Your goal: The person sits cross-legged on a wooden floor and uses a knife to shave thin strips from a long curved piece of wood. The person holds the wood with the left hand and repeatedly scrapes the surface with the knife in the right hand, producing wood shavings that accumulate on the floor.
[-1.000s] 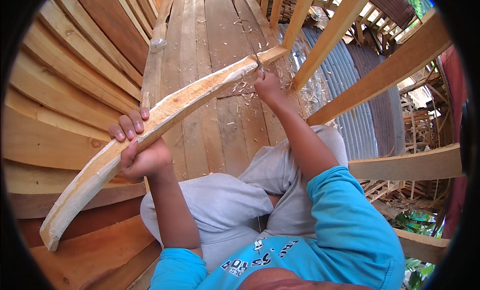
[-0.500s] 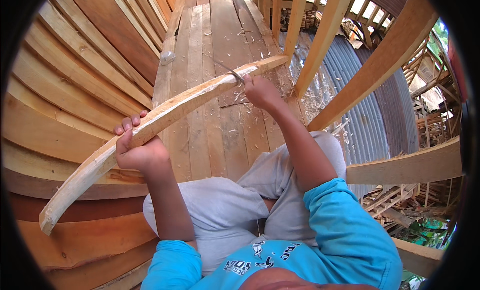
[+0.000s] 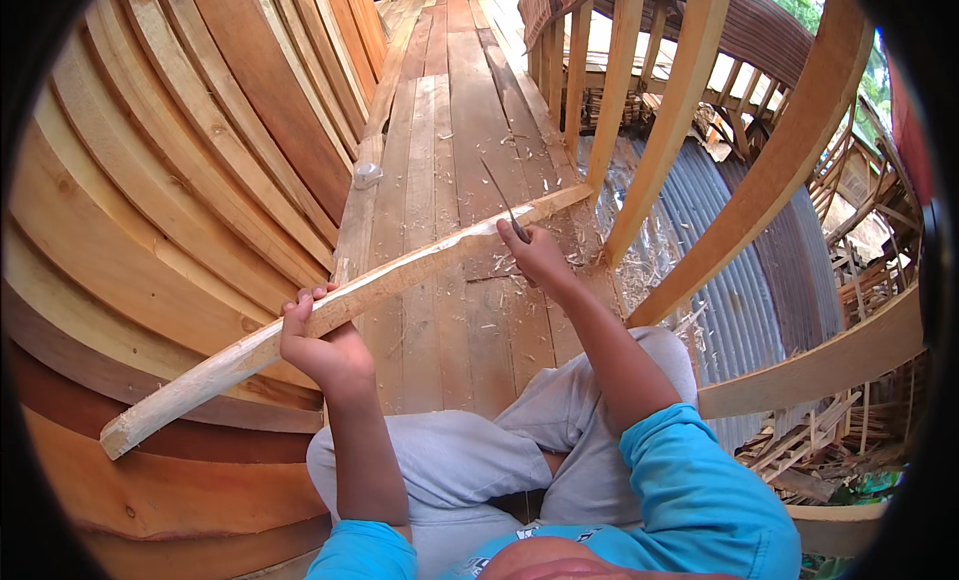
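hands, two, one knife, one wooden strip

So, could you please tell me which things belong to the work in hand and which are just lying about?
In use:
long, pale wooden bar, gripped by the left hand
thin, dark knife, held in the right hand

Lying about:
small, clear, plastic-looking container
scattered, pale wood shavings

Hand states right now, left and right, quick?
Left hand: closed around the long wooden bar.
Right hand: closed, holding a thin-bladed knife.
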`<state>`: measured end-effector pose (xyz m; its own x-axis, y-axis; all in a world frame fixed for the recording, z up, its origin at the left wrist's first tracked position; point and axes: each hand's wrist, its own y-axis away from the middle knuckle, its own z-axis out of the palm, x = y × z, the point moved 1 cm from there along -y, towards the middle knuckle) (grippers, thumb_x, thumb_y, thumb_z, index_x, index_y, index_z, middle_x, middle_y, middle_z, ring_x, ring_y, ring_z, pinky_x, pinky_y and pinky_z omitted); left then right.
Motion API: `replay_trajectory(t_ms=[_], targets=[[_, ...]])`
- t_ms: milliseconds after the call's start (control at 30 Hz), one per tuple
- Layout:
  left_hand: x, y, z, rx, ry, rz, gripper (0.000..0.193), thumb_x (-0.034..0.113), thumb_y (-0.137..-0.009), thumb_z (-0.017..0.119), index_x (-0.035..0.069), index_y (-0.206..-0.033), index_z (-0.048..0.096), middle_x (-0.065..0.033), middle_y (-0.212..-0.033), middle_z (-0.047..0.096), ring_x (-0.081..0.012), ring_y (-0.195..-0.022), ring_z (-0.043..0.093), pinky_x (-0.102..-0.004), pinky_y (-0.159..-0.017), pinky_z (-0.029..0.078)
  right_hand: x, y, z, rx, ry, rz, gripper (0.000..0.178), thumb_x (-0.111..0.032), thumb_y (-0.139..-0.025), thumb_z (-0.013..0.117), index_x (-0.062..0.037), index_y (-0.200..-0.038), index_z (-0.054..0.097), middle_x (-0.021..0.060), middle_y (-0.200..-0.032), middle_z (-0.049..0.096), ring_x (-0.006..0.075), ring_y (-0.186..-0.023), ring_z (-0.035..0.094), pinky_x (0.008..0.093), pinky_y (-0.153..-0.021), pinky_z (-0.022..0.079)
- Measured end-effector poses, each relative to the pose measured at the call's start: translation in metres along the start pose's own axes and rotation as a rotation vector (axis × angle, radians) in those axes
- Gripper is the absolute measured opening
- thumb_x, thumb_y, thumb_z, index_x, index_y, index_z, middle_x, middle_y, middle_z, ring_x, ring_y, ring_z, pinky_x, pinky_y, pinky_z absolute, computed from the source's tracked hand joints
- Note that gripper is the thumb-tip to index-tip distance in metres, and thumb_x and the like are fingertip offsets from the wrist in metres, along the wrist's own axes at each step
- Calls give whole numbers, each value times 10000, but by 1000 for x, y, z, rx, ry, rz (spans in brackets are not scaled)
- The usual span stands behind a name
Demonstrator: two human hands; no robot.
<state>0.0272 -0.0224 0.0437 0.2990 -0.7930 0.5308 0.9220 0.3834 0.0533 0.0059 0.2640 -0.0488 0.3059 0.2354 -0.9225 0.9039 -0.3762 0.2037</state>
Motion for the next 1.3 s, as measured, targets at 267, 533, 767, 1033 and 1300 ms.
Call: replay_trajectory(t_ms=[267,533,767,1033,1300], targets=[[-3,-33,-29,-700,-30,162,389,256,-725,758,185,-976,470,-12,-954,411,-200,-1002,446,-395,-1009,367,28,-18,5,116,128,-162,637,-603,-878,662,25,-976,611,127,-839,639,211,-785,620,363,-728,502],[-11,-44,-38,-871,-65,80,336,359,-784,766,192,-927,513,-17,-956,487,-208,-1017,508,-427,-998,402,41,-28,-1,-13,36,-171,490,-435,-1044,451,10,-886,582,72,-777,578,170,-708,529,350,-680,444],[-7,-55,-44,-978,-86,48,232,270,-816,640,212,-817,415,51,-811,424,-158,-935,484,-417,-1066,324,62,-48,-2,-87,31,-307,473,-366,-1081,406,-50,-750,528,-12,-626,469,100,-572,420,297,-540,363],[-6,-48,-38,-844,-57,21,278,235,-717,697,196,-782,430,32,-771,439,-180,-876,499,-418,-1020,365,71,-54,4,88,107,-299,493,-349,-1087,384,-51,-711,498,5,-612,460,132,-569,425,337,-558,371],[-6,-50,-42,-855,-20,4,284,242,-693,707,211,-767,435,47,-758,436,-165,-866,498,-408,-1028,342,11,-6,20,250,596,-271,657,-386,-1047,282,57,-746,662,335,-783,635,509,-803,628,555,-786,486]])
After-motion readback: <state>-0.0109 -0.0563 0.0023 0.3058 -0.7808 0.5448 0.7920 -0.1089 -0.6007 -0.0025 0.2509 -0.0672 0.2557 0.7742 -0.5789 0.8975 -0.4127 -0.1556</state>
